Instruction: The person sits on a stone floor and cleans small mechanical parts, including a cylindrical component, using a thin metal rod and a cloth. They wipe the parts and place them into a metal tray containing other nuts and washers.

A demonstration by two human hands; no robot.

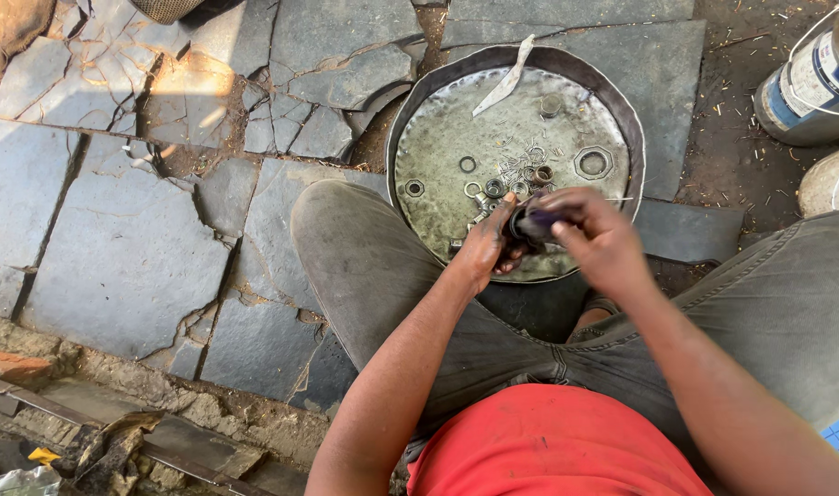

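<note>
My left hand point(486, 246) and my right hand point(598, 236) meet over the near rim of a round metal pan point(417, 110). Both grip one small dark cylindrical part point(532, 223) between them, the left from the left side, the right fingers wrapped over its right end. A thin metal pin sticks out to the right past my right hand. In the pan lie several washers, a large hex nut point(593, 163), small bearings and loose pins. I sit with my knees spread either side of the pan.
Cracked grey stone slabs point(116, 239) cover the ground to the left. A cylinder with a blue and white label point(810, 83) lies at the top right, a pale rounded object below it. A metal strip point(506, 78) leans on the pan's far rim.
</note>
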